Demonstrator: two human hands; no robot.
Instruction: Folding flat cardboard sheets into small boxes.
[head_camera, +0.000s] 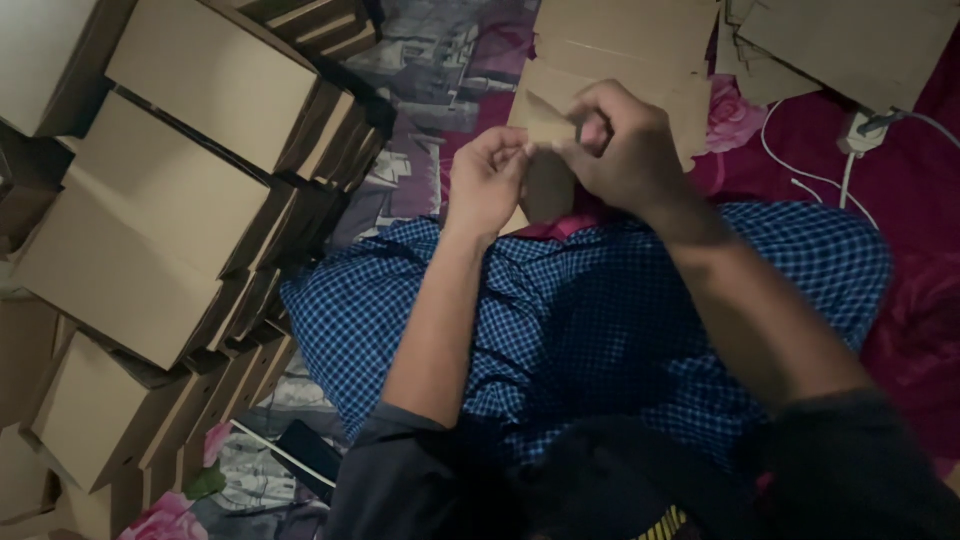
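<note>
Both hands meet at the top middle of the head view, above a lap covered in blue checked cloth (600, 310). My left hand (486, 180) and my right hand (620, 150) pinch a brown flat cardboard piece (550, 125), gripping a folded flap between thumbs and fingers. The lower part of the cardboard piece hangs down between the hands. Behind it lies a stack of flat cardboard sheets (640, 45).
Several folded brown cardboard boxes (170, 200) are stacked in leaning rows along the left. More flat cardboard (850, 40) lies at the top right, next to a white charger and cable (855, 135) on a maroon flowered cloth. A dark phone (310, 455) lies at the lower left.
</note>
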